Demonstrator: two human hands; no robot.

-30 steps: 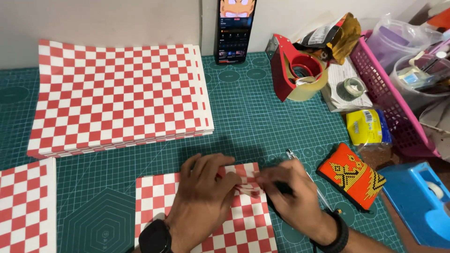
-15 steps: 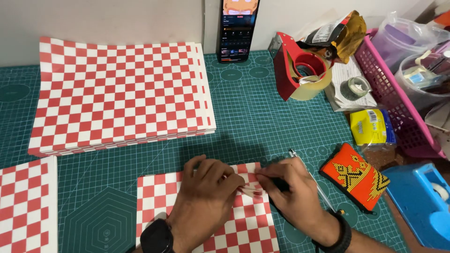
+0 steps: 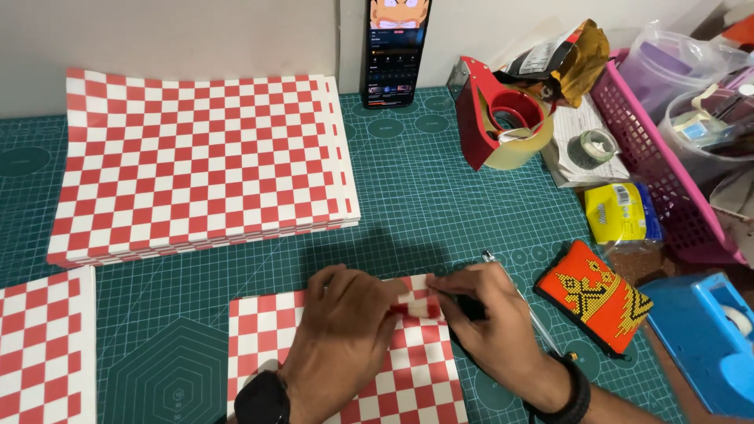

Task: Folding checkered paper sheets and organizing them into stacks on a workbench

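A single head-worn camera looks steeply down and forward over the green gridded cutting-mat surface [image 3: 408, 212]. It sits close to the near edge, where both hands enter from the bottom of the frame and fill the lower middle. The view faces the pale wall [image 3: 196, 31] at the far edge of the surface, which runs along the top. A pink plastic basket [image 3: 660, 180] is cut off at the right.

Sheet [image 3: 345, 369] and stack [image 3: 204, 165] were red-white checked; mat [image 3: 424, 204] green, gridded; pouch [image 3: 594, 296] orange with yellow motif; basket [image 3: 652, 173] pink; dispenser [image 3: 707, 338] blue.
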